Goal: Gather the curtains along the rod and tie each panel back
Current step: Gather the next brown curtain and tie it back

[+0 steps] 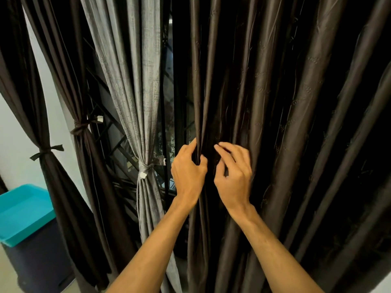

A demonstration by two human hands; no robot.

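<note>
1. The big, shiny dark brown curtain hangs loose just right of the grey cloth curtain, which is already tied.
2. The left hand grips the brown curtain's edge fold, nearest the grey curtain, with thumb and fingers curled round it.
3. The right hand sits close beside it, farther from the grey curtain, fingers bent at the next fold. I cannot tell if it holds cloth.
4. To do this well, hold the edge tight and pull one fold at a time over to it.
5. Both arms reach forward and up.
</note>
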